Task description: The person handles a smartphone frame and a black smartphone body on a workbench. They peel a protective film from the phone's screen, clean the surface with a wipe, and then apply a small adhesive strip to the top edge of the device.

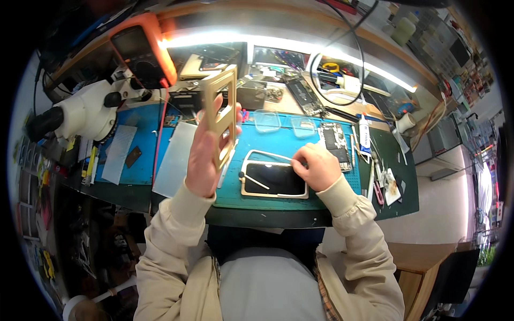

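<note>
Upright in my left hand (pixel 200 163) is a beige-gold flat plate with rectangular cut-outs (pixel 220 120), my fingers closed around its side. My right hand (pixel 320 167) is closed at the upper right corner of a black phone screen (pixel 278 184) lying on the blue mat. Its thumb and fingertips pinch a thin white frame (pixel 269 154), which is lifted along the screen's far edge. A short white stick with a dark round end (pixel 256 180) lies across the screen's left part. The fingertips partly hide that corner.
Two clear plastic boxes (pixel 266 121) stand beyond the screen. An opened phone (pixel 335 143) lies right, near a glue tube (pixel 364 136) and several hand tools. A white microscope (pixel 85 109) and an orange multimeter (pixel 143 51) stand left. A black cable (pixel 363 64) loops over the back.
</note>
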The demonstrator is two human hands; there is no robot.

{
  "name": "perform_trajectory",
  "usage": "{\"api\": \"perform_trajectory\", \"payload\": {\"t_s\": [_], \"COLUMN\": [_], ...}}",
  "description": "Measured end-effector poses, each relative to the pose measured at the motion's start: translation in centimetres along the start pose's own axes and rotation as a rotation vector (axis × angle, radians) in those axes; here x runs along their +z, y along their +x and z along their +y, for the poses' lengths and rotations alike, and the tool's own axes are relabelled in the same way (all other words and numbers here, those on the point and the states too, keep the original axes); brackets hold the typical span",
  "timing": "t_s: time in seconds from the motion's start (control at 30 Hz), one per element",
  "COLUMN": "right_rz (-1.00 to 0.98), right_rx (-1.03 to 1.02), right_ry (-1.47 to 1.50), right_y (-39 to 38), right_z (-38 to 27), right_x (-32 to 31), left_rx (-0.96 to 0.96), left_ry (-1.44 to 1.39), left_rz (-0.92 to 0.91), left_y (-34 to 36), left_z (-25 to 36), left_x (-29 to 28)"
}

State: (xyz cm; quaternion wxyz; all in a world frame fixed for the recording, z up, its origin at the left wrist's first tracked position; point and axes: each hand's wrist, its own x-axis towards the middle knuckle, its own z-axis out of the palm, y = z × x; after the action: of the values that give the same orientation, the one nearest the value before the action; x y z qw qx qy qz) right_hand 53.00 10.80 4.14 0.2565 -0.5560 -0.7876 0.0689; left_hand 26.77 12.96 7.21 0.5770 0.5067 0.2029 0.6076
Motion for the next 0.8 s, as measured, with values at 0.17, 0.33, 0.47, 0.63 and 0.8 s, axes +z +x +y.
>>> {"api": "perform_trajectory", "payload": {"t_s": [0.17, 0.33, 0.47, 0.63, 0.8], "right_rz": [-0.158, -0.070, 0.075, 0.205, 0.095], "right_rx": [0.320, 0.267, 0.202, -0.172, -0.352], "right_ry": [0.599, 0.862, 0.541, 0.256, 0.017], "right_y": [1.3, 2.2, 3.7, 0.2, -4.2], "right_z": [-0.8, -3.0, -7.6, -12.7, -12.7], "right_x": [-1.9, -6.0, -9.0, -6.3, 0.3], "left_rx": [-0.377, -0.489, -0.535, -0.470, -0.458], "left_ry": [-0.517, -0.594, -0.639, -0.587, -0.704], "left_rz": [0.219, 0.126, 0.116, 0.112, 0.084], "left_y": [-5.3, -7.8, -8.1, -7.5, -7.2], "left_z": [2.0, 1.4, 1.1, -1.4, -3.3], "left_x": [-0.9, -0.8, 1.5, 2.8, 3.2]}}
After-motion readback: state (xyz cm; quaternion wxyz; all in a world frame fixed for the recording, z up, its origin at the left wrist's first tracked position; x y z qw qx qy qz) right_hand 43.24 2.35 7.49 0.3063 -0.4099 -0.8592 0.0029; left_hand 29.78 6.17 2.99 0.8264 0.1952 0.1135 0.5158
